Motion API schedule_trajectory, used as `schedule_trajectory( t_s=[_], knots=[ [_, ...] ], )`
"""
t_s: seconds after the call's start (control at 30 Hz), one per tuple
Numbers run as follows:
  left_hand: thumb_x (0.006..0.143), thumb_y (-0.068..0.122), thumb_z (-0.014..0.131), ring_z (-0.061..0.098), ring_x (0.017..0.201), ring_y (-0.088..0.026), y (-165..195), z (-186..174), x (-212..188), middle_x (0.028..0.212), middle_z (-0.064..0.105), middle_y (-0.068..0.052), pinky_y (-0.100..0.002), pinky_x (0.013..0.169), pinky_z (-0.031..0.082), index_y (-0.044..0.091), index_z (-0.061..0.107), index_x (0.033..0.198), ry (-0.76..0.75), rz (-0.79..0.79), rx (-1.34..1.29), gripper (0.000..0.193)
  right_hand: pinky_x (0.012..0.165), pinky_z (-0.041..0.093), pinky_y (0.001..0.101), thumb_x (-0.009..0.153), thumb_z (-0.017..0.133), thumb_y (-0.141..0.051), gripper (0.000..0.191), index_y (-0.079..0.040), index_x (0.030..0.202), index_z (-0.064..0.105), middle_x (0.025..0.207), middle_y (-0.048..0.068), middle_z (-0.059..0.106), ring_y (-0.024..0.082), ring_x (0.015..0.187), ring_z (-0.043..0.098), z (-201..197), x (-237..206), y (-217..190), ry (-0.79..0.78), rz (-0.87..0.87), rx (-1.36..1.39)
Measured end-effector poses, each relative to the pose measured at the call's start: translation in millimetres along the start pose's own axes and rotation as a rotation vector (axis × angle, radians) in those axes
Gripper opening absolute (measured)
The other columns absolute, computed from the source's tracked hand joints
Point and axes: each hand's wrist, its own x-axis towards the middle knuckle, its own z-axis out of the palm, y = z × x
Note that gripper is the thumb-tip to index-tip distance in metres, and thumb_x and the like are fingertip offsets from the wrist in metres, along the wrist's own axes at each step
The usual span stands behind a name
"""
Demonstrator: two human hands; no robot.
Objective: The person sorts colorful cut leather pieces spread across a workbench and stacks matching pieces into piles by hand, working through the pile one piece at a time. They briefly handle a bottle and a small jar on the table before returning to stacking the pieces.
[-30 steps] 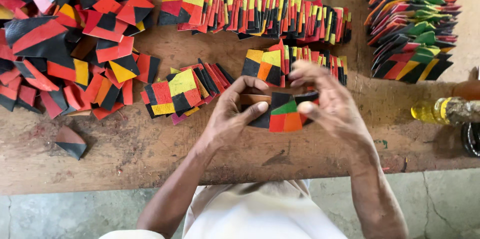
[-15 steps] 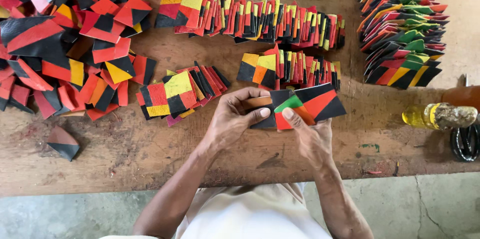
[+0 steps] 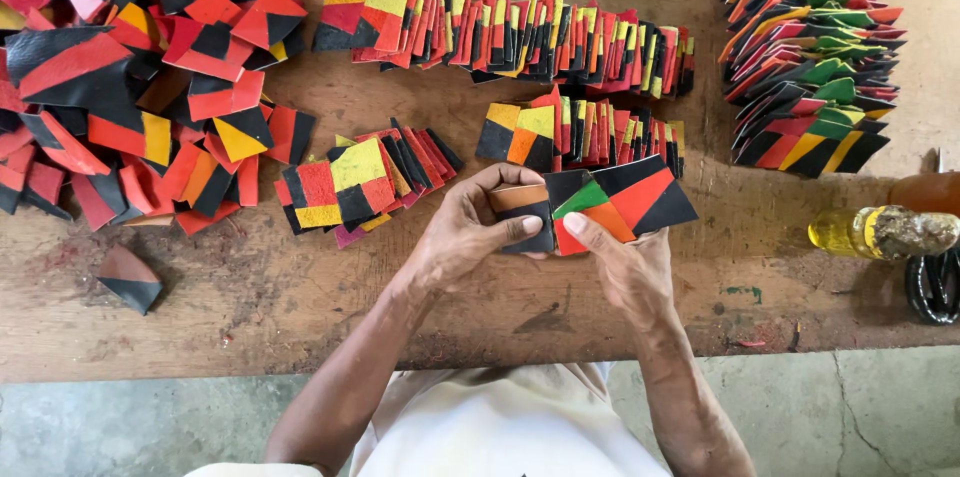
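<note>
Both hands work together at the table's near edge. Left hand (image 3: 470,232) is curled shut round a small stack of pieces (image 3: 522,212), brown face on top with black below, thumb pressed across its front. Right hand (image 3: 625,267) sits at about four o'clock from that stack, fingers cupped under a fanned bunch of patchwork squares (image 3: 625,199), thumb tip on the green and orange one. I read the fan's long axis as running from eight o'clock up to two o'clock, away from the left hand, which is the nearer one to the small stack. The two bundles touch at their inner edges. Against half a second ago, both hands have barely shifted; a second ago the right hand's fingers arched over the pieces, hiding the fan.
</note>
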Motion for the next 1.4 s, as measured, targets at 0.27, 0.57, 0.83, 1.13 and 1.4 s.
schedule_trajectory(
  t_s=[0.27, 0.57, 0.83, 1.13, 1.4],
  knots=[
    [0.088, -0.003, 0.074, 0.070, 0.100, -0.016, 0.2, 1.7, 1.6, 0.115, 0.068, -0.009, -0.038, 0.084, 0.067, -0.001, 0.057, 0.126, 0.043, 0.010, 0.059, 0.042, 0.083, 0.063, 0.0300, 0.087, 0.076, 0.006, 0.032, -0.001, 0.116, 0.066, 0.107, 0.006, 0.073, 0.014, 0.095, 0.073, 5.1, 1.8, 3.7, -0.006, -0.079, -0.007],
    [0.087, -0.005, 0.074, 0.068, 0.099, -0.014, -7.3, 5.2, 5.2, 0.110, 0.068, -0.007, -0.035, 0.083, 0.068, 0.000, 0.059, 0.120, 0.123, 0.065, 0.156, 0.036, 0.073, 0.061, 0.0262, 0.087, 0.082, -0.009, 0.022, -0.002, 0.106, 0.072, 0.098, 0.004, 0.075, 0.011, 0.083, 0.072, 6.1, 0.0, 1.2, 0.078, -0.188, -0.522],
    [0.090, -0.007, 0.073, 0.069, 0.097, -0.013, -6.6, 13.3, 3.0, 0.107, 0.069, -0.006, -0.035, 0.082, 0.067, 0.000, 0.061, 0.116, 0.186, 0.151, 0.332, 0.030, 0.068, 0.058, 0.0258, 0.087, 0.084, -0.016, 0.022, -0.003, 0.101, 0.073, 0.091, 0.003, 0.074, 0.011, 0.076, 0.070, 2.5, -0.2, 10.2, 0.108, -0.250, -0.658],
    [0.086, 0.000, 0.076, 0.070, 0.094, -0.012, 2.3, 7.5, 3.6, 0.109, 0.071, -0.004, -0.034, 0.082, 0.064, 0.003, 0.060, 0.123, 0.051, -0.005, 0.068, 0.040, 0.068, 0.062, 0.0315, 0.091, 0.076, -0.013, 0.026, -0.002, 0.113, 0.067, 0.100, 0.005, 0.073, 0.014, 0.086, 0.071, -11.2, 8.3, -1.7, -0.071, -0.079, -0.176],
    [0.087, 0.007, 0.080, 0.069, 0.099, -0.013, -11.5, -1.5, 3.1, 0.112, 0.073, -0.005, -0.031, 0.085, 0.061, 0.002, 0.062, 0.126, -0.037, -0.082, -0.038, 0.044, 0.057, 0.060, 0.0349, 0.093, 0.075, -0.010, 0.020, 0.000, 0.109, 0.069, 0.089, 0.010, 0.073, 0.019, 0.071, 0.070, -21.5, 8.8, -10.7, -0.220, 0.150, -0.041]
  ],
)
